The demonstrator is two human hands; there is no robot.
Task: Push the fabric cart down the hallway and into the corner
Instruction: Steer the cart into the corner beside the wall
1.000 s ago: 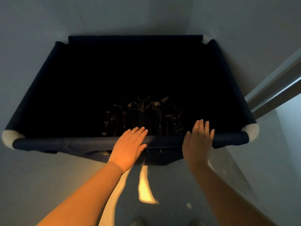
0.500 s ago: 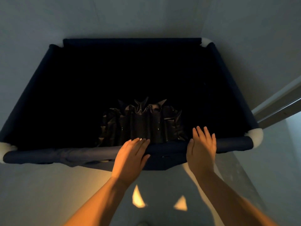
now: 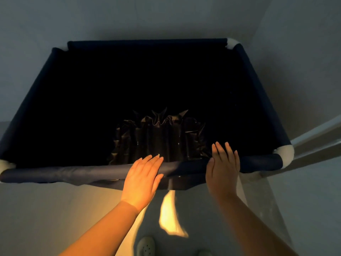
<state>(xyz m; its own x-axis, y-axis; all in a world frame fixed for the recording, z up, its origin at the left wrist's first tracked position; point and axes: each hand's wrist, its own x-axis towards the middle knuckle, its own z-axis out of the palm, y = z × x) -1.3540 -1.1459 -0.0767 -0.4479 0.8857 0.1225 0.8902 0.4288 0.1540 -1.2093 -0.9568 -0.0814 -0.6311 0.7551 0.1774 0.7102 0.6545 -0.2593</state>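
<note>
Navy fabric cart [image 3: 46,171] at 12 o'clock | left hand [image 3: 142,179], right hand [image 3: 223,169] flat, fingers together, on near rail | final push into corner; next: ease off.

From my feed I see two bare forearms with no sleeves, watch or bracelets on them. My left hand [image 3: 142,180] and right hand [image 3: 223,169] wear no gloves and no rings that I can make out, and the fingernails are short and unpainted. At the bottom edge a pale perforated clog-style shoe [image 3: 145,245] shows, with the toe of a second [image 3: 203,253] just beside it.
</note>
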